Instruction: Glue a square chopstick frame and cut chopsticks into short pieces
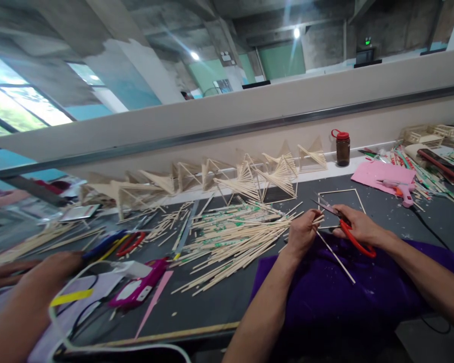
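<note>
By the purple cloth [382, 292] at the surface's [196, 307] front edge, the left hand [301, 234] pinches thin sticks [336, 258] while the right hand [361, 227] curls around red scissors [351, 236], whose parted blades seem best kept square to the wood, clear of fingertips.

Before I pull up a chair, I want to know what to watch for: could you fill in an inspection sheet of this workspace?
Surface: dark tabletop, a pale scrap near its front edge
Job's things: loose sticks, a four-sided stick frame, red-handled scissors
Clutter: magenta box at left; pink glue gun on a pink sheet
Hands: left hand grips stick ends; right hand holds the scissors, blades towards the left
Cables: white cable loops at front left; black cord trails from the glue gun
Surroundings: stick models and a bottle along the partition; another person's arm at left
</note>
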### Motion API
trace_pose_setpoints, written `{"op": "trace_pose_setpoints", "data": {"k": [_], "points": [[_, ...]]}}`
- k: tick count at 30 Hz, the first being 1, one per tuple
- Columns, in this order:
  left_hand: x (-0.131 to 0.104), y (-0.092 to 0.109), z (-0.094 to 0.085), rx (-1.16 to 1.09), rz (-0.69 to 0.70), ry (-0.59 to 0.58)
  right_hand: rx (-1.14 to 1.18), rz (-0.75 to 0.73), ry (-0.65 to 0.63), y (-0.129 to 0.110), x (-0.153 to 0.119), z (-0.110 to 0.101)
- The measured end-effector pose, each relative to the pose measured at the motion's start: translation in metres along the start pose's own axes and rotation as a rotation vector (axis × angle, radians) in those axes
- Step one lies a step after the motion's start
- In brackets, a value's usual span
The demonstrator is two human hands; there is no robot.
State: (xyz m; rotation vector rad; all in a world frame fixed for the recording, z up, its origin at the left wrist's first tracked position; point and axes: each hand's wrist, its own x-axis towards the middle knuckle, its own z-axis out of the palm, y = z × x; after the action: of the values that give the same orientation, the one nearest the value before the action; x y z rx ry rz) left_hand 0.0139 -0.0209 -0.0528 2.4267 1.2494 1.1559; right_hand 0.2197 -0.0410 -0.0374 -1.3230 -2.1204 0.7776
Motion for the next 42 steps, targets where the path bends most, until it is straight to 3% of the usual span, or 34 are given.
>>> {"op": "trace_pose_setpoints", "data": {"k": [6, 15, 26, 42], "points": [[0.000, 0.001, 0.000, 0.002, 0.049, 0.031, 0.000, -0.036, 0.019, 0.001, -0.002, 0.000], [-0.001, -0.003, -0.001, 0.003, 0.080, -0.016, 0.004, -0.133, 0.032, 0.015, 0.000, 0.003], [0.001, -0.003, 0.000, 0.051, 0.016, -0.017, 0.049, -0.064, 0.059, -0.007, -0.004, -0.002], [0.004, -0.003, -0.002, 0.045, -0.033, -0.063, 0.019, -0.048, 0.088, -0.003, -0.002, -0.001]]}}
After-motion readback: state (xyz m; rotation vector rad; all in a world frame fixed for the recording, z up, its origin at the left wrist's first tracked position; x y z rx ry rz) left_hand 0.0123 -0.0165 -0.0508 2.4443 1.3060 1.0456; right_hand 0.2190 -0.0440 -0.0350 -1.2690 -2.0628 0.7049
